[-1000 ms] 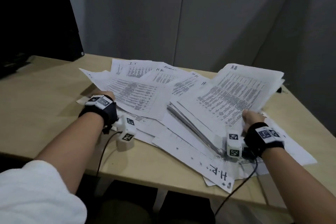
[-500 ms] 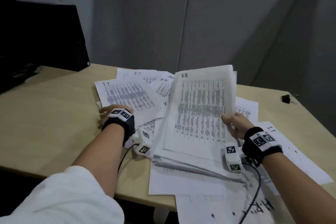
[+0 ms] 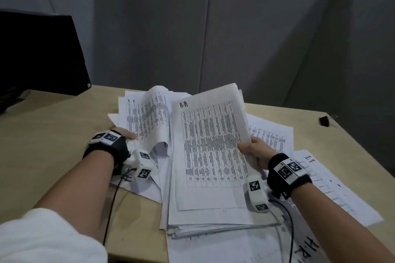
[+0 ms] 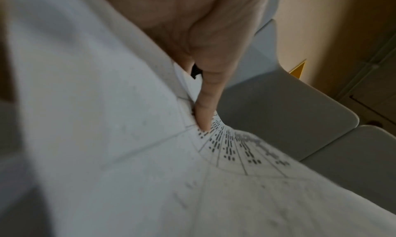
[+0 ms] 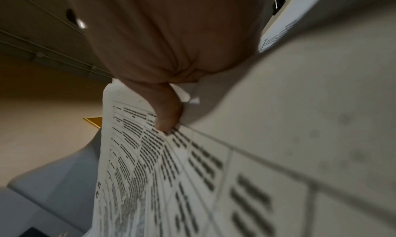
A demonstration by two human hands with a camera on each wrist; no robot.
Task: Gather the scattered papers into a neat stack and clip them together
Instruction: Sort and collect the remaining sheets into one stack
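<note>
A thick bundle of printed sheets [image 3: 211, 151], its top page marked "H-R", stands tilted in the middle of the table, lower edge resting on loose pages. My right hand [image 3: 254, 151] grips its right edge, the thumb [image 5: 167, 115] lying on the printed face. To the left a second batch of sheets [image 3: 147, 117] marked "IT" curls upward; my left hand [image 3: 126, 135] holds its left edge, and its thumb [image 4: 205, 108] presses the print. More loose pages [image 3: 324, 190] lie flat at the right and near the front edge. A black binder clip [image 3: 324, 121] sits far right.
A black monitor [image 3: 40, 53] stands at the back left on the wooden table [image 3: 42, 134]. Grey partition panels [image 3: 235, 28] close off the far side. Cables run from both wrist cameras over the front edge of the table.
The right hand has swung the "H-R" bundle leftward and stood it more upright. The left hand has drawn the "IT" sheets in toward it, and they now curl up beside the bundle.
</note>
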